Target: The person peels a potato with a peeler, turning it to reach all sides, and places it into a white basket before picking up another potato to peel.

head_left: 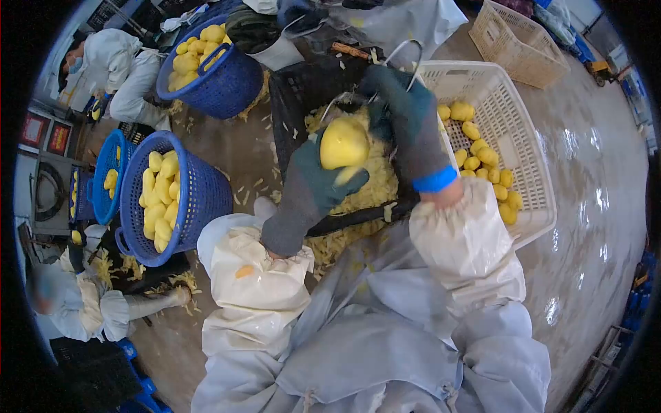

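My left hand (323,180), in a dark green glove, is shut on a peeled yellow potato (343,143) held over a black crate (303,93) full of yellow peelings. In its own dark green glove, my right hand (399,103) grips a metal peeler (403,51) just right of the potato. White sleeve covers and a grey apron fill the lower middle of the view.
A white plastic basket (530,172) with several peeled potatoes stands at the right. Blue baskets (200,196) (227,86) of peeled potatoes stand at the left and top left. Co-workers in white sit at the top left (113,62) and bottom left (82,303). The floor is wet.
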{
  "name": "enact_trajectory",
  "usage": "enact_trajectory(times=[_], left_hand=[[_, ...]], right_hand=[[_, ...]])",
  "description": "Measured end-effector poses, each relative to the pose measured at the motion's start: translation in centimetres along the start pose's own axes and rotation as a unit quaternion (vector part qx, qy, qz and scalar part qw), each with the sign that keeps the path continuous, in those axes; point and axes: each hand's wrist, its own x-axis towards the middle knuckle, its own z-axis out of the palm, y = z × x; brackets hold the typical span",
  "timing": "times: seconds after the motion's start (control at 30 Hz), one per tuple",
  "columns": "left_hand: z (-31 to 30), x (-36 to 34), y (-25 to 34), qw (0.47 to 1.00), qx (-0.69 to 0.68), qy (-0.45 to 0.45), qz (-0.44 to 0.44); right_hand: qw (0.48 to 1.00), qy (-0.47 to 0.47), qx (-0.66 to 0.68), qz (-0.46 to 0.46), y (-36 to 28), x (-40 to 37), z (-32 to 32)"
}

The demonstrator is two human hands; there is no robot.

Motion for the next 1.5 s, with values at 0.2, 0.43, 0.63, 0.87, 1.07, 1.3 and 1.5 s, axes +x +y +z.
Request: enact_trajectory(times=[0.2,0.43,0.63,0.87,1.07,1.3,1.5], left_hand=[[-0.2,-0.2,0.8,0.998,-0.034,0.012,-0.044],[-0.4,-0.4,1.0,0.998,-0.051,0.002,-0.045],[-0.6,-0.5,1.5,0.998,0.03,-0.01,-0.046],[0.0,-0.5,-0.1,0.996,-0.066,-0.014,-0.063],[-1.2,-0.5,0.9,0.96,-0.228,-0.056,-0.15],[-0.9,-0.5,0.9,0.96,-0.239,-0.043,-0.142],[-0.7,0.1,0.9,0.837,-0.516,0.01,-0.183]], right_hand=[[0.981,-0.019,0.1,0.164,-3.3,-0.3,0.5],[0.989,0.026,0.116,0.093,-1.6,0.8,-0.6],[0.989,0.083,0.108,0.059,-0.6,1.5,-0.3],[0.99,0.016,0.097,0.105,1.4,1.3,-1.0],[0.997,-0.049,0.043,0.048,-0.4,-1.0,0.4],[0.998,-0.028,0.052,0.031,-0.9,-0.8,0.3],[0.976,0.019,0.155,0.148,-2.4,0.0,-0.4]])
